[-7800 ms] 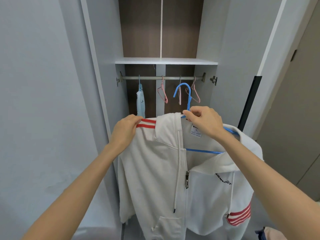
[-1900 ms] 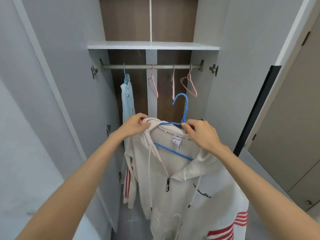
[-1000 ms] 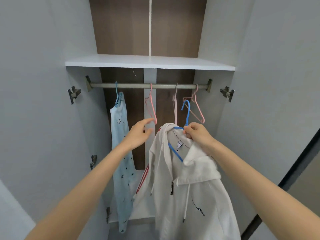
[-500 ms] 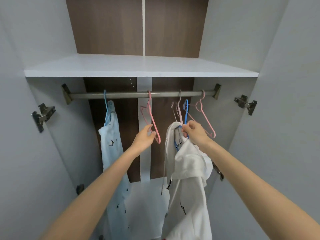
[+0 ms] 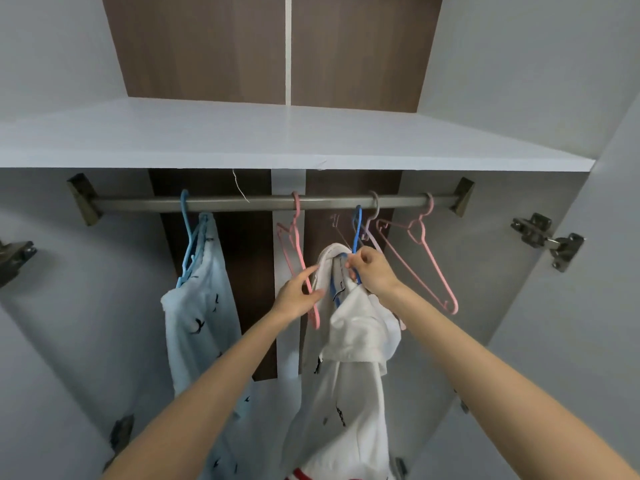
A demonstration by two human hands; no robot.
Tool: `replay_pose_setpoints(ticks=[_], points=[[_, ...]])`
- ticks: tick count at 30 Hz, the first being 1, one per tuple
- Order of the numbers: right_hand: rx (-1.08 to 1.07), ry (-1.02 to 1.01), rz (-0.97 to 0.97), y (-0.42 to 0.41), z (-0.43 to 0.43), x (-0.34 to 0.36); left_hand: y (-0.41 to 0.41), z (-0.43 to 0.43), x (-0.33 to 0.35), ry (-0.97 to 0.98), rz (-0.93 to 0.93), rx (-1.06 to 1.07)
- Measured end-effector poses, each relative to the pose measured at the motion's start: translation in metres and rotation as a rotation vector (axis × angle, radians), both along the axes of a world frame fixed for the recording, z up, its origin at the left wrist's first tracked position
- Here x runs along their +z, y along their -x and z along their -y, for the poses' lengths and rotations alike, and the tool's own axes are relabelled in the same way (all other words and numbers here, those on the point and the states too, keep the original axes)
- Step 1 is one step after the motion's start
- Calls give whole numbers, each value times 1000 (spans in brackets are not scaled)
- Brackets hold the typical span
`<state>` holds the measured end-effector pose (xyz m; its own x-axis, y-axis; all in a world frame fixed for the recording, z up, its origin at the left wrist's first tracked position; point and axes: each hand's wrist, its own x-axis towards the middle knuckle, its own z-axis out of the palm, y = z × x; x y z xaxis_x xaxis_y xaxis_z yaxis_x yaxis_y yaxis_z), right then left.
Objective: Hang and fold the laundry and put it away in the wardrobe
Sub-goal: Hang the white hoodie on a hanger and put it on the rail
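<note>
HANGING UP: A person reaches into an open wardrobe (image 5: 62,323) to hang a white hoodie (image 5: 349,341) on the rail (image 5: 242,202) beneath its shelf (image 5: 277,133). The right hand (image 5: 374,273) pinches the neck of the blue hanger (image 5: 357,230) that carries the hoodie. Its hook is raised to the rail between a pink hanger (image 5: 296,220) on the left and other empty hangers (image 5: 437,271) on the right; whether the hook has caught the rail cannot be told. The left hand (image 5: 296,297), fingers nearly straight and gripping nothing, rests against the hoodie's collar and the pink hanger beside it. A light blue patterned garment (image 5: 201,323) hangs well to the left. The step in hand appears to be seating the hook. Done well, that likely means lifting the hook clear over the rail before lowering it and pressing the pink hanger aside so the hooks do not tangle. The right hand should let go only once the weight hangs from the rail, since the bunched hoodie could slip off one shoulder.
</note>
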<state>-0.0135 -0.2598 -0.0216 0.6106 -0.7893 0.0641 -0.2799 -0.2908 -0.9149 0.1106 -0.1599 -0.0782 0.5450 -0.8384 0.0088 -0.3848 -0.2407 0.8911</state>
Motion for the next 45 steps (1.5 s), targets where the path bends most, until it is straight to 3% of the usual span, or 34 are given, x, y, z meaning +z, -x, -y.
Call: replay_pose_setpoints(ticks=[9,24,29,32,36,45], points=[[66,21,104,-64,45,6,-29,13,-23,17,88,20],[64,-11,11,-83,68,-25,-47,8,-25,-15,88,-33],[45,157,-143,-73,75,-20,-44,7,-23,47,68,25],[28,248,-202,-64,72,-19,-38,8,-19,171,-79,106],[10,439,-89,-50,57,-16,-31,8,-12,192,-161,239],[66,490,108,-15,9,4,-19,-15,7,225,-215,354]])
